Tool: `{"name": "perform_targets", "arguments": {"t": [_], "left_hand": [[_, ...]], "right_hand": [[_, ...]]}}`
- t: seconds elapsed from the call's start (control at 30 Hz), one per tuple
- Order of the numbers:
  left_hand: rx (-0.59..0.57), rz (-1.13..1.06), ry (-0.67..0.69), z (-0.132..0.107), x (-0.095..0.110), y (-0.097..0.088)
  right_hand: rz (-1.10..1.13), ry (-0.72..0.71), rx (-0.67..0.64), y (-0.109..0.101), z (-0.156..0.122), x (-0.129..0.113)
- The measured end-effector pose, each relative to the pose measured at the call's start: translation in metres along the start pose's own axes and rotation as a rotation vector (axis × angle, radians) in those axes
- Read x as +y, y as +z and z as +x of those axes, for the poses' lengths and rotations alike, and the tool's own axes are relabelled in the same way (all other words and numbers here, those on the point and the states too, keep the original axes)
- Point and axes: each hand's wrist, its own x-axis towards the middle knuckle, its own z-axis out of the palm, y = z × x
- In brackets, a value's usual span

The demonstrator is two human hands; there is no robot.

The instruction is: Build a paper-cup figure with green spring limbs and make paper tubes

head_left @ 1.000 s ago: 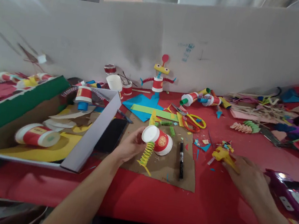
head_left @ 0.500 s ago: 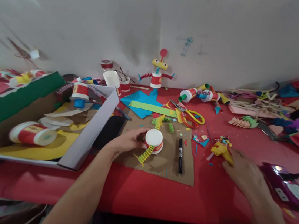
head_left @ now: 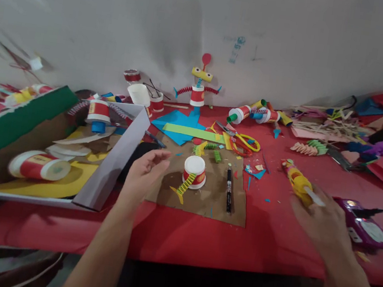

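Observation:
A red and white paper cup [head_left: 194, 171] stands upside down on a brown cardboard sheet [head_left: 205, 198], with a folded yellow paper strip [head_left: 183, 186] stuck to its side. My left hand [head_left: 144, 171] hovers just left of the cup, fingers apart, holding nothing. My right hand [head_left: 320, 220] is closed on a yellow glue gun [head_left: 299, 181], lifted above the red table. A black marker [head_left: 228, 190] lies on the cardboard to the right of the cup.
An open box [head_left: 117, 161] with cups and paper scraps sits at left, a black phone [head_left: 135, 159] beside it. Scissors [head_left: 242, 141], coloured paper, a cup robot figure [head_left: 198, 92] and craft litter lie behind. A purple device [head_left: 362, 224] with a cable is at right. A white partition stands behind.
My left hand set the cup upside down on the cardboard and let go. My right hand took hold of the glue gun and lifted it off the table.

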Motion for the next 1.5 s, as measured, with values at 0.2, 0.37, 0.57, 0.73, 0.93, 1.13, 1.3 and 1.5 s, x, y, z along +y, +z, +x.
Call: {"name": "perform_targets", "arguments": {"t": [0.2, 0.37, 0.57, 0.73, 0.93, 1.13, 1.3, 1.5], "left_hand": [[0.128, 0.411, 0.289, -0.041, 0.012, 0.023], [0.078, 0.678, 0.424, -0.046, 0.011, 0.036], [0.088, 0.716, 0.426, -0.043, 0.006, 0.037], [0.076, 0.709, 0.411, -0.041, 0.006, 0.038], [0.063, 0.715, 0.396, -0.041, 0.005, 0.038], [0.063, 0.711, 0.385, -0.041, 0.008, 0.039], [0.065, 0.68, 0.384, -0.041, 0.011, 0.039], [0.059, 0.694, 0.383, -0.041, 0.012, 0.039]], "right_hand": [[0.686, -0.091, -0.368, 0.009, -0.026, -0.048], [0.869, -0.153, -0.489, 0.029, -0.03, -0.071], [0.867, -0.185, -0.512, 0.037, -0.026, -0.082], [0.884, -0.204, -0.5, 0.04, -0.024, -0.084], [0.825, -0.17, -0.489, 0.041, -0.025, -0.083], [0.851, -0.195, -0.489, 0.043, -0.024, -0.085], [0.844, -0.189, -0.502, 0.043, -0.023, -0.086], [0.838, -0.185, -0.512, 0.042, -0.024, -0.086]]}}
